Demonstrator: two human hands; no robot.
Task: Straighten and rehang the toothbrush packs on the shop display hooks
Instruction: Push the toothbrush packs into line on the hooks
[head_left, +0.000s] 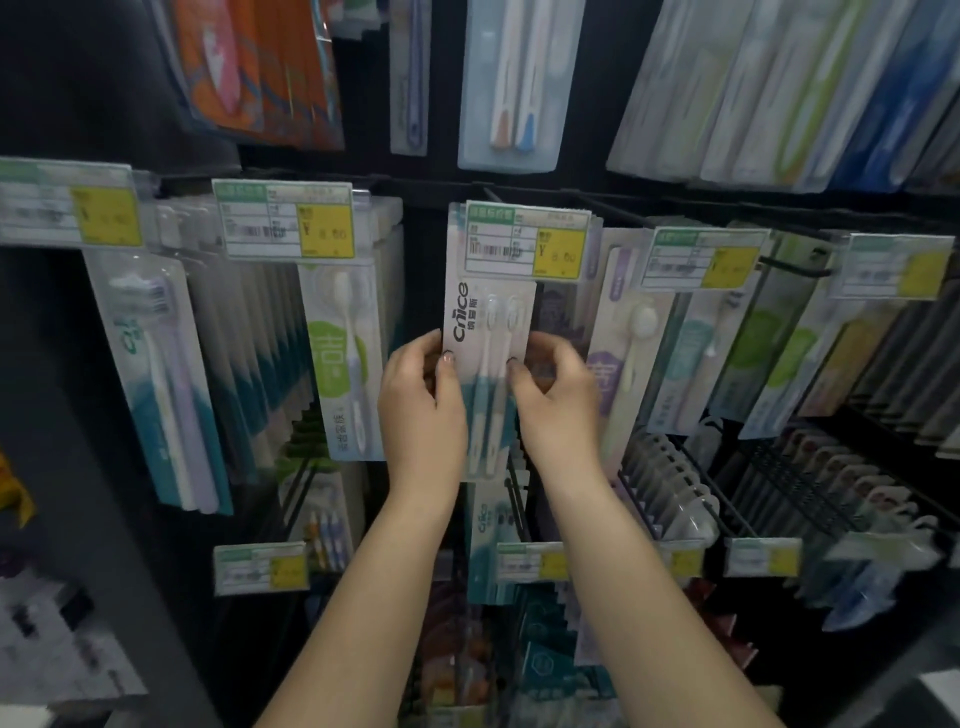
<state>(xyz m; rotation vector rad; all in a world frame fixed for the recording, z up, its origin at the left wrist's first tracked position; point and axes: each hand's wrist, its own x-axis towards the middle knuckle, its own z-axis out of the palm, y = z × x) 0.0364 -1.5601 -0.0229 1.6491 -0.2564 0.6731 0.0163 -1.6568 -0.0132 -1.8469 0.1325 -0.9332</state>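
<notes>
A white and teal twin toothbrush pack (488, 332) marked "Cnice" hangs at the centre of the display, below a green and yellow price tag (527, 241). My left hand (421, 400) grips the pack's left edge, thumb on its front. My right hand (553, 395) grips its right edge, thumb on the front too. More packs of the same kind sit stacked behind it on the hook. The hook itself is hidden by the tag.
Neighbouring hooks carry a green-labelled pack row (340, 364) to the left and a purple-labelled pack (618, 358) to the right. A bare black hook (795, 267) juts out at right. Lower rows hold smaller packs and price tags (260, 567).
</notes>
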